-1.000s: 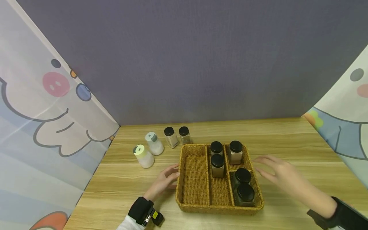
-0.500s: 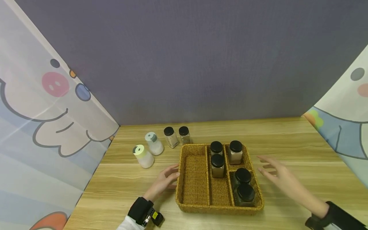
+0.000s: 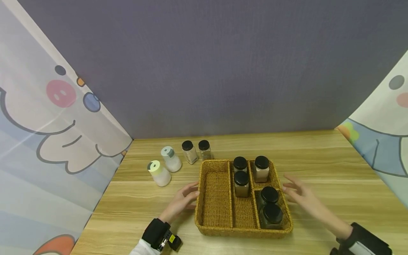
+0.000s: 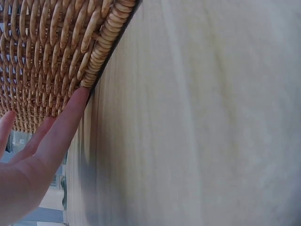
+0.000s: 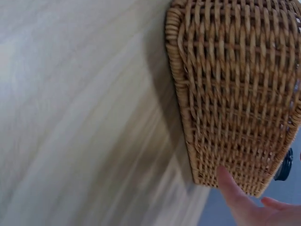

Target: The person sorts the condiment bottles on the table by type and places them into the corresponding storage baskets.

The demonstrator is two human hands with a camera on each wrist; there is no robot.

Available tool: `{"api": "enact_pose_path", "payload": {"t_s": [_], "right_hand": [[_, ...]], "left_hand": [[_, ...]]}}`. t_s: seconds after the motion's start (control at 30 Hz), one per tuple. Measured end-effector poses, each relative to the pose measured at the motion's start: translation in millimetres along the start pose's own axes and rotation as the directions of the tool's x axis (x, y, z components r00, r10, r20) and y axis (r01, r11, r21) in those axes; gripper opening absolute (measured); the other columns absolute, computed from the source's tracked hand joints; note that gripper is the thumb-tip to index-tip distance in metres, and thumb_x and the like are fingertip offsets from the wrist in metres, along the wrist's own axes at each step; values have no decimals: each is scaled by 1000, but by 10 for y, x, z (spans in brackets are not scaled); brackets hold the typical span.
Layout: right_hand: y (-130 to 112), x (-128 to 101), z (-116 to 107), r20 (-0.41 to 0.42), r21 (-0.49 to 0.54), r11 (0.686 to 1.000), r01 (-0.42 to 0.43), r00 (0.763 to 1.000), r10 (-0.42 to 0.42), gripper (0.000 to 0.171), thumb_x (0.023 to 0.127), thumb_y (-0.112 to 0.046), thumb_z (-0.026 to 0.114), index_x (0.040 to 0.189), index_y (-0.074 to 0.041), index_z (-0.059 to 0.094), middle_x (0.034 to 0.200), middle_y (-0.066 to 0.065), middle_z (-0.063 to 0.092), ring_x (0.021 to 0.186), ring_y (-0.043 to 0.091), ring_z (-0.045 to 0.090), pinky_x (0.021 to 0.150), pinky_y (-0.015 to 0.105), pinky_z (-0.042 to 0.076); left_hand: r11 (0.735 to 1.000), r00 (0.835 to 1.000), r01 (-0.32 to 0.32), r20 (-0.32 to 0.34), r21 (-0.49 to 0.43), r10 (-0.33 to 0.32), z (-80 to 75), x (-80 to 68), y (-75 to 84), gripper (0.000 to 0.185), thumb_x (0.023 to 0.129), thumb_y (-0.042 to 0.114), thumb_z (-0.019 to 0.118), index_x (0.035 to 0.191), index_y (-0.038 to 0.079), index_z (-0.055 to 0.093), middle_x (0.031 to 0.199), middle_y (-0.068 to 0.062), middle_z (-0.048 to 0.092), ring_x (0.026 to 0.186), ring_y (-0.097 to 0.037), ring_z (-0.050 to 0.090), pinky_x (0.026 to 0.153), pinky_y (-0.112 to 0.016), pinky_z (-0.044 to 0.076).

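Observation:
A woven wicker basket point(image 3: 216, 198) with three compartments stands mid-table. Its middle and right compartments hold several black-lidded glass jars point(image 3: 241, 182); the left one has nothing in it. My left hand point(image 3: 185, 197) lies flat on the table, straight fingers point(image 4: 63, 125) touching the basket's left wall point(image 4: 47, 61). My right hand point(image 3: 299, 194) is spread open at the basket's right side. In the right wrist view a fingertip point(image 5: 231, 187) touches the woven wall point(image 5: 235, 94). Neither hand holds anything.
Behind the basket to the left stand two more black-lidded jars point(image 3: 189, 151) point(image 3: 205, 149) and two white shakers point(image 3: 171, 158) point(image 3: 158, 173). The wooden table point(image 3: 334, 166) is closed in by a purple back wall and cartoon-print side panels.
My right hand has drawn in leftward and toward me, from hovering off the basket's right side to its right wall. The left hand and the basket have not moved.

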State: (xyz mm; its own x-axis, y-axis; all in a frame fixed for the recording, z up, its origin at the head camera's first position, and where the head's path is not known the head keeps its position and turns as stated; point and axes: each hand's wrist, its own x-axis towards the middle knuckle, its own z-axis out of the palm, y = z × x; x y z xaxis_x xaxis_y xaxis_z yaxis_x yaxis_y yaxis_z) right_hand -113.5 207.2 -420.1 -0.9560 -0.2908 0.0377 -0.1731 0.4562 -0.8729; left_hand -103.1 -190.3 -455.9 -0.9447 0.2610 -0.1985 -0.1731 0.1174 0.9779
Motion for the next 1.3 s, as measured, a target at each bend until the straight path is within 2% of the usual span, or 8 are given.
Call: {"api": "enact_pose_path", "payload": {"t_s": [0.13, 0.3, 0.6, 0.9, 1.13, 1.3], "right_hand": [[16, -5, 32, 57, 92, 992, -81, 995, 76, 56, 94, -18, 43, 134, 12, 18, 121, 42, 36, 103, 48, 47, 76, 40, 51], [41, -1, 66, 113, 154, 975, -163, 983, 147, 57, 95, -22, 39, 137, 9, 14, 126, 41, 28, 110, 52, 39, 81, 47, 48], [90, -17, 135, 120, 94, 955, -283, 955, 271, 62, 94, -34, 38, 137, 6, 17, 130, 40, 26, 114, 51, 35, 84, 50, 46], [138, -47, 179, 121, 165, 940, -299, 952, 281, 61, 95, -33, 38, 138, 4, 16, 133, 38, 21, 117, 51, 30, 84, 51, 45], [147, -71, 176, 124, 169, 929, -328, 943, 310, 62, 95, -36, 37, 140, 1, 15, 138, 33, 13, 119, 51, 26, 84, 51, 45], [155, -64, 186, 117, 182, 925, -335, 941, 318, 62, 95, -36, 38, 140, 0, 16, 138, 33, 14, 120, 50, 26, 84, 51, 45]], "left_hand": [[1000, 1000, 2, 2, 3, -2, 1, -3, 4, 57, 89, 25, 53, 136, 3, 30, 132, -27, 34, 111, -38, 46, 81, -42, 49], [1000, 1000, 10, 6, -8, -10, 5, -9, 9, 57, 89, 25, 53, 136, 3, 29, 133, -27, 33, 110, -39, 46, 80, -43, 50], [1000, 1000, 17, 5, -17, -17, 4, 3, 0, 57, 90, 25, 52, 137, 3, 28, 133, -27, 32, 109, -38, 47, 79, -44, 50], [1000, 1000, 10, 12, -11, -10, 1, -15, 15, 58, 90, 25, 51, 137, 3, 27, 133, -28, 31, 111, -39, 45, 81, -43, 49], [1000, 1000, 17, 21, 4, -17, 4, -36, 47, 58, 90, 26, 51, 137, 2, 27, 131, -30, 33, 108, -39, 48, 80, -43, 49], [995, 1000, -13, 23, 96, 10, -28, -56, 106, 57, 89, 26, 53, 134, 0, 32, 127, -29, 39, 106, -36, 50, 81, -42, 49]]}}
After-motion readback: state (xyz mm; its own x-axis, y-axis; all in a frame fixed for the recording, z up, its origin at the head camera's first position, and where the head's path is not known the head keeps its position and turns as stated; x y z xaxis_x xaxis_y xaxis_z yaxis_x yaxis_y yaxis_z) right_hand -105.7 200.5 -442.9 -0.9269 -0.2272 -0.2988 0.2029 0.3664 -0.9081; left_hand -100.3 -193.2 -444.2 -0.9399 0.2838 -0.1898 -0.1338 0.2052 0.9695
